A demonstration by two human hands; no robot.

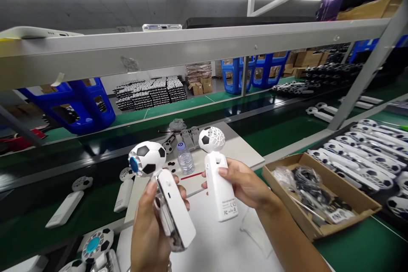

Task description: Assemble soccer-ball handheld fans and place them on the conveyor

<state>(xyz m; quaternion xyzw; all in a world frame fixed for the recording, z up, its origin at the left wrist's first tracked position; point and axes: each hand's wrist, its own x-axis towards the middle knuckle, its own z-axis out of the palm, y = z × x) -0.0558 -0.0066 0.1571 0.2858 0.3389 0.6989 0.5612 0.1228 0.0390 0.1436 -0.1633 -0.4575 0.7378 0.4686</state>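
My left hand (147, 223) is wrapped round a white handheld fan (179, 216) with a soccer-ball head and a blue hub. The side of its handle looks open, with clear parts showing. In my right hand (247, 182) is a second handheld fan (219, 191), held upright. Its ball head has an open mesh, and printed marks sit low on its handle. Both fans are above the white work surface (204, 238), apart from each other. Behind them stand a small clear bottle (185, 159) and a thin red stick (191, 175).
A cardboard box (347, 219) of cables and loose parts stands at right, beside rows of ball-headed fans (360, 153). More fans lie on the green conveyor at left (68, 208). A grey shelf beam (197, 51) crosses above. Blue stools (79, 106) are beyond the belt.
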